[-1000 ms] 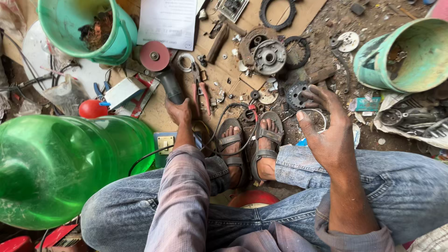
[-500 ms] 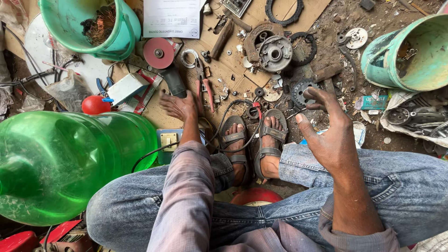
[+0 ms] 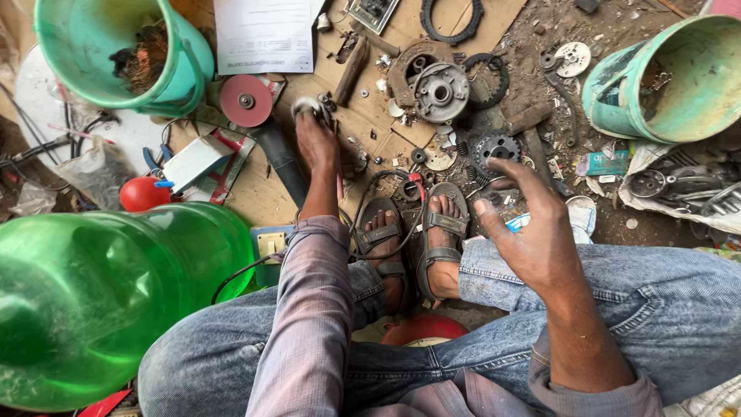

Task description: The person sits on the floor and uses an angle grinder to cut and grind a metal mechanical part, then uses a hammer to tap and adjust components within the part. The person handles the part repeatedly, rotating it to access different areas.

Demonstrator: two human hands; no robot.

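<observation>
While my left hand (image 3: 316, 143) stretches out and closes its fingers around a small round metal ring (image 3: 309, 106) on the cardboard (image 3: 262, 197) just beside the angle grinder (image 3: 266, 131), my right hand (image 3: 532, 232) hangs empty with fingers spread wide, and I judge the ring could slip from so long a reach, or my knuckles catch the red disc (image 3: 245, 100).

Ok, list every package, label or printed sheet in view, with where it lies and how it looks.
Printed paper sheet: top centre, white rectangle with dark print.
Small carton: right, below the teal bucket, flat, teal and white.
White box: left of the left hand, rectangular, blue trim.
</observation>
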